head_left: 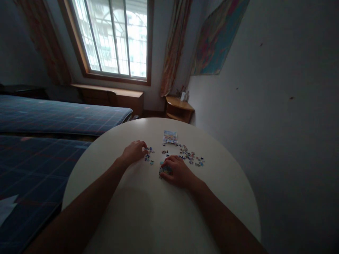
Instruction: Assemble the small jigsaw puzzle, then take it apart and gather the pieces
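Small jigsaw pieces lie loose on a round white table. My left hand is beside a small cluster of pieces, its fingers bent and thumb and forefinger slightly apart at the cluster's edge. Whether a fingertip touches a piece is too small to tell. Over a joined section of jigsaw puzzle rests my right hand, with thumb and fingers spread across it. That hand covers the section's right part. Beyond it is a wider scatter of loose pieces.
A small printed picture lies behind the pieces. To the left are beds with blue plaid mattresses. A wooden corner shelf stands past the table's far edge, and a bare wall runs along the right.
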{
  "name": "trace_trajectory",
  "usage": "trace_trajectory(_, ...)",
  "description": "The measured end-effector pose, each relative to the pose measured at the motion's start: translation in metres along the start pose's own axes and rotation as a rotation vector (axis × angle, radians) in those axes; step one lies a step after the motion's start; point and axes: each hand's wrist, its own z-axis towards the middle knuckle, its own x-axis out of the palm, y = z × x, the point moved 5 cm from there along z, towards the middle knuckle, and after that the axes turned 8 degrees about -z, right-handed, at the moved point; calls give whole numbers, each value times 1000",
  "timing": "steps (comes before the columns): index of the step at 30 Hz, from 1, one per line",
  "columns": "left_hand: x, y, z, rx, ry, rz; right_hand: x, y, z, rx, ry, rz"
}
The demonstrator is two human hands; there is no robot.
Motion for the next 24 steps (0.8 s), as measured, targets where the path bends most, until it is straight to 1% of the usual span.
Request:
trace_trajectory(6, -1, -2, -1, -25, -25, 1, 4, -3, 1, 23, 1, -9)
trace_trajectory(9, -2, -2, 0, -8, -13, -14, 5, -3, 0, 25, -4, -13)
trace_trajectory(12, -2, -6, 0, 42, 50, -49, 4, -3, -1, 7, -9, -9)
trace_trajectory(14, 0, -10, -2, 95, 120, -80, 3, -4, -1, 3, -16, 3)
trace_trajectory(18, 7, -20, -8, 216, 270, -131, -2, -13, 0, 39, -40, 26)
trace_trajectory(20, 9, -22, -9, 257, 310, -145, -3, -20, 0, 65, -46, 22)
trace_trajectory(24, 12, -25, -11, 301, 343, -156, -3, -32, -1, 107, -48, 21)
